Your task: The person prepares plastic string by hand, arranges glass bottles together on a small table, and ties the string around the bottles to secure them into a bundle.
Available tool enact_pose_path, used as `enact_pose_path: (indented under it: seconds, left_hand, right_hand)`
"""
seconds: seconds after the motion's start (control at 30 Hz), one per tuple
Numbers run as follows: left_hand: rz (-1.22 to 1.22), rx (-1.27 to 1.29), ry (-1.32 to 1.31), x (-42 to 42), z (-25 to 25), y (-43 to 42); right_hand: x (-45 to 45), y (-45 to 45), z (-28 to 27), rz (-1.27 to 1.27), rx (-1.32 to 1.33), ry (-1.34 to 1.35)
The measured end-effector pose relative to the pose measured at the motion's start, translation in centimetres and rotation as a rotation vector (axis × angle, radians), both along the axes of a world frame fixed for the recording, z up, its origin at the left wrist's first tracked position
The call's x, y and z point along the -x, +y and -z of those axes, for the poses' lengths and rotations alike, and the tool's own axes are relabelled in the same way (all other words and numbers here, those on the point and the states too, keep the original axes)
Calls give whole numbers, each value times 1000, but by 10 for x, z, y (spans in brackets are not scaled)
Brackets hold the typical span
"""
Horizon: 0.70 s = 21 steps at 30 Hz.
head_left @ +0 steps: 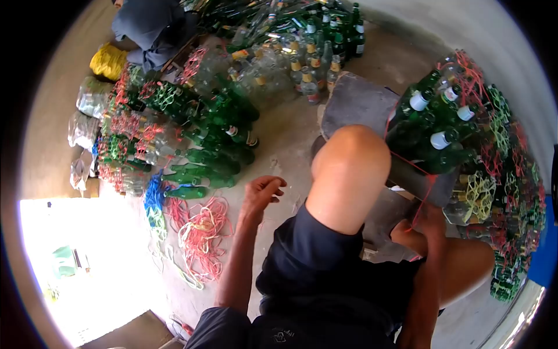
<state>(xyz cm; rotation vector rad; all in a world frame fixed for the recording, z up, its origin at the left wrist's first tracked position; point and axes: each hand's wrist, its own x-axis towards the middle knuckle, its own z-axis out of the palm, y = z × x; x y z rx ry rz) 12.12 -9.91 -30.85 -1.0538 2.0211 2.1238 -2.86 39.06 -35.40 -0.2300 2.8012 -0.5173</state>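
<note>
My left hand hovers over the floor left of my knee, fingers loosely curled together, with nothing visible in them. Down by my lower leg at the right, my right hand is closed on a red string. That string runs up and around a cluster of green glass bottles, several with white-labelled necks. The bottles rest on a grey padded board, partly hidden by my raised knee. My right fingertips are partly in shadow.
Tangled red and pale string lies on the floor at left, beside blue string. Loose green bottles lie above it. Clear bottles stand at the back. Tied bundles line the right wall. Another person sits at upper left.
</note>
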Motion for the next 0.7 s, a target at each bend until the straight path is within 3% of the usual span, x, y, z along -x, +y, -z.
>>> enact_pose_path:
  seconds: [0.1,0.2,0.43,0.57,0.63,0.7]
  left_hand:
    - [-56,127,-139,-25,55,-8]
    - [-158,194,-156,-45,85,-29]
    - [-350,457,-147,-77,115,-93]
    - [-473,774,-163,-109,132,-137]
    - [-524,995,-114,-112,112,-147]
    - [-564,1117,-198,-125,121,-182]
  right_hand:
    - [0,-21,-41,19,-28,-43]
    - [-5,-13,-41,4,-41,-27]
    - [-12,2,-74,-22,101,-95]
    - [-21,-1,-94,-20,68,-37]
    - [-22,3,-96,-82,19,22]
    - [-23,-1,-103,-28,10,-58]
